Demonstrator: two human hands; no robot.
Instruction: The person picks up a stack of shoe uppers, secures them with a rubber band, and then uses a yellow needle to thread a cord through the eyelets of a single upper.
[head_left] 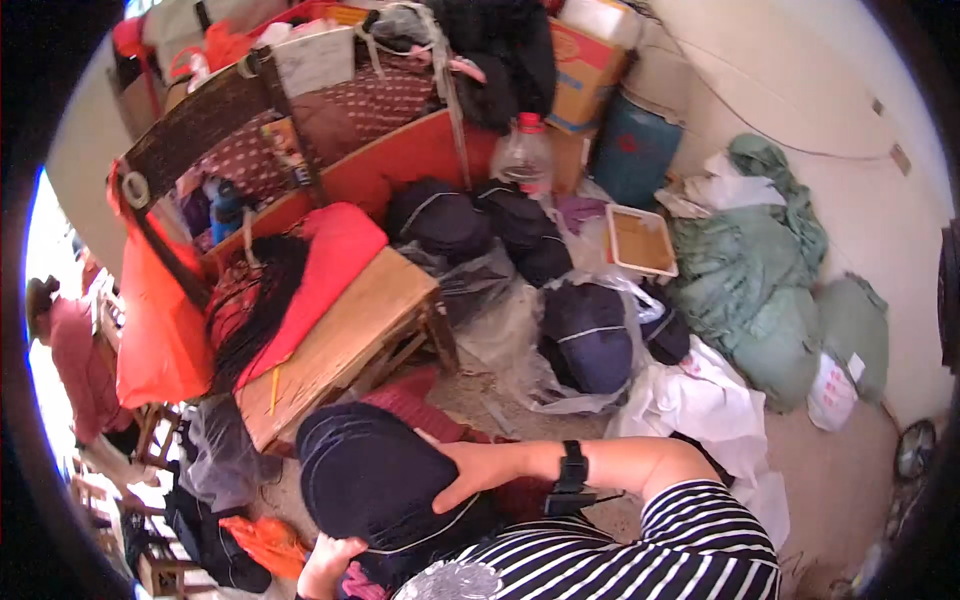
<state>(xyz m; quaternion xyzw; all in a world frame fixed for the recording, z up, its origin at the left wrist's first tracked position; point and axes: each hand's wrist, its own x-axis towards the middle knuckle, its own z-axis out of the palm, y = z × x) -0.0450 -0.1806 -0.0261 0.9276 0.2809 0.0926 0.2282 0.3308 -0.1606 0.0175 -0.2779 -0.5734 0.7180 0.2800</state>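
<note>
A stack of dark navy caps (375, 470) with thin pale piping is held close against my body, low in the middle of the view. My right hand (480, 472), with a black watch on its wrist, is closed round the stack's right side, thumb uppermost. At the stack's lower left edge, my left hand (328, 560) grips the caps; its fingers are partly hidden behind them. More bundled navy caps (590, 340) lie in clear plastic on the floor ahead, and another dark bundle (440, 218) sits farther back.
A wooden bench (345, 335) with red cloth on it stands ahead to the left, beside a chair hung with an orange-red bag (165, 320). Green sacks (750, 280) lie along the right wall. White sacking (700, 405) covers floor at right. Another person (85, 360) is at far left.
</note>
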